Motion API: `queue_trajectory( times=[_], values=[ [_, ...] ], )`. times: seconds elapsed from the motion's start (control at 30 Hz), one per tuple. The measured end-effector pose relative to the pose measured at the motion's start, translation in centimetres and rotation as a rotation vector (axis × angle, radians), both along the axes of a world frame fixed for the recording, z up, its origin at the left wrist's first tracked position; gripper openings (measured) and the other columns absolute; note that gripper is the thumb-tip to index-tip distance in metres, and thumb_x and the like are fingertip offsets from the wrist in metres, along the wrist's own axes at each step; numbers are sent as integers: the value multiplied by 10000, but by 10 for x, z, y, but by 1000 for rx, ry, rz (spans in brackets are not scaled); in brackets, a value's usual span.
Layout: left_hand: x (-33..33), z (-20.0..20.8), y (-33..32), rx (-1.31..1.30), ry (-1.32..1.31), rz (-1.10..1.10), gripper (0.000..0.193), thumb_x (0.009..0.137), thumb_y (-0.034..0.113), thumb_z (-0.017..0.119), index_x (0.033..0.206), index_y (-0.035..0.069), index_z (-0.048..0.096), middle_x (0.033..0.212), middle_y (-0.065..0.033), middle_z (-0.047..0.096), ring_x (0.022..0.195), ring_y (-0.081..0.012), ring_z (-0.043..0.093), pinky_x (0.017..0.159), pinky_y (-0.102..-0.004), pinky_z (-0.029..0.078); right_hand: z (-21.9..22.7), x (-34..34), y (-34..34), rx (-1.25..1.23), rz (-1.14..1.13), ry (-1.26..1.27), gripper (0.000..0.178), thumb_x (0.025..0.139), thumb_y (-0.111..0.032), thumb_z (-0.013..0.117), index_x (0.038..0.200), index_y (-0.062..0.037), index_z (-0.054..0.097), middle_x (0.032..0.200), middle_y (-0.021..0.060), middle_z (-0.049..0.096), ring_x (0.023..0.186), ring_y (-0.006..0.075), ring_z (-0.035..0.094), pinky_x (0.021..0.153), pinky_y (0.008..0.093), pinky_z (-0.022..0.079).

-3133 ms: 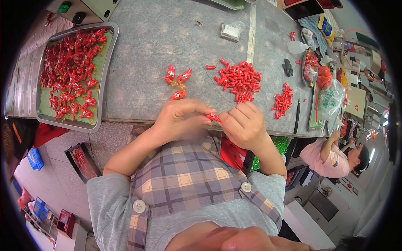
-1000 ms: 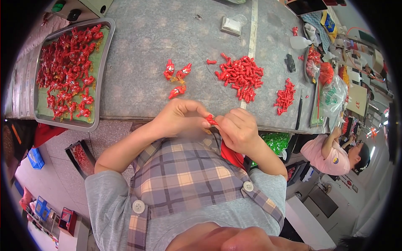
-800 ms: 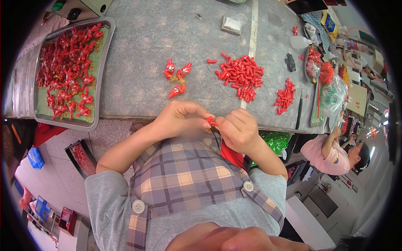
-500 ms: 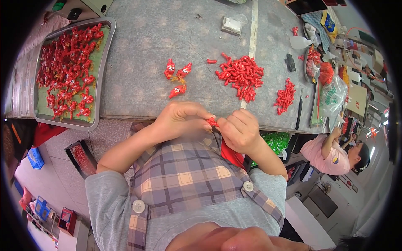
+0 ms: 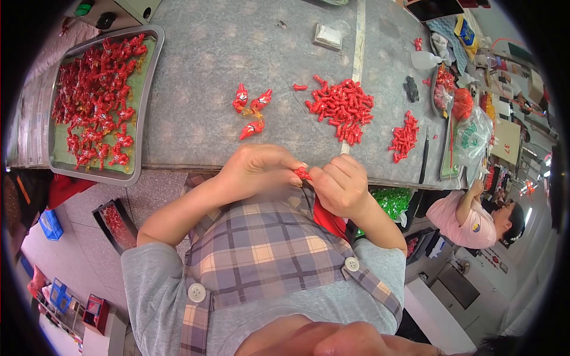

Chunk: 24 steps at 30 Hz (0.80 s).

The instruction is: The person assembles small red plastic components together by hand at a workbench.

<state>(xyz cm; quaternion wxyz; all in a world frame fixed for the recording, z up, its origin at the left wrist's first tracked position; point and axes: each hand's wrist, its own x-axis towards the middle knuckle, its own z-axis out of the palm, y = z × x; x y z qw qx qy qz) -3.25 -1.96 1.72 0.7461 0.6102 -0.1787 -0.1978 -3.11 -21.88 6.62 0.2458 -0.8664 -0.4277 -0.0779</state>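
At the table's front edge, my left hand [image 5: 259,169] pinches a small red plastic figure part [image 5: 302,173] between thumb and fingers. My right hand [image 5: 341,185] grips the same part from the other side, its fingers curled and covering much of it. Just beyond my hands lie three red figure pieces [image 5: 252,129] with white and yellow details. To their right is a heap of small red limb-like parts [image 5: 344,105], with one loose piece [image 5: 300,87] beside it. A smaller red pile [image 5: 405,137] sits farther right.
A metal tray [image 5: 142,113] of red figures on green lining stands at the left of the grey table [image 5: 202,71]. A dark slim tool [image 5: 424,157] lies near the right edge, by a plastic bag [image 5: 473,133]. A person in pink [image 5: 466,216] sits at the right.
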Motion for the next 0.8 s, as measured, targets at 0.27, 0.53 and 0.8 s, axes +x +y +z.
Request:
queue_trajectory(
  times=[0.27,0.53,0.8],
  values=[
    [-2,0,0,-24,131,-22,169,728,65,707,889,37,667,791,-50,664,730,-122,618,644,-257,482,1,1,1,15,-7,39,134,648,-39,632,771,-26,581,600,16,463,535,159,449,467,286,351],
    [-3,4,0,-63,301,-46,134,762,54,684,891,28,661,798,-46,661,749,-86,611,667,-237,491,3,0,1,27,-35,124,166,634,-25,638,790,-37,583,619,25,480,548,174,473,483,302,371],
    [-2,7,0,-76,360,-60,122,773,49,672,892,23,660,808,-31,659,757,-69,597,674,-231,485,2,0,1,60,-36,156,192,603,-1,649,778,-3,570,601,60,475,518,224,474,476,328,370]
  ],
)
